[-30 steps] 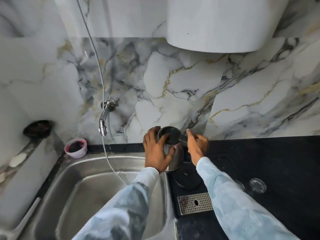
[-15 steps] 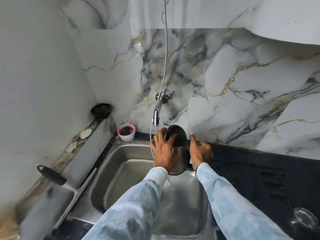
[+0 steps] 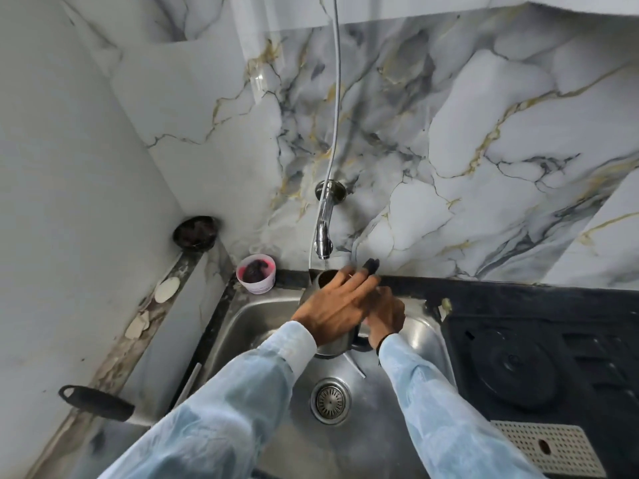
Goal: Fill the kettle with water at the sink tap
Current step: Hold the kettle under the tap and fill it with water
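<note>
holding kettle over sink w/ mouth right under tap. gripping handle w/ r hand, curled round it. laying l hand across top, stretched out n blurry, can't tell if gripping.

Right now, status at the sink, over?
Right hand grips kettle by the handle. Left hand flat across its top, blurred. Mouth under tap, above sink; fingers partly cover it.
</note>
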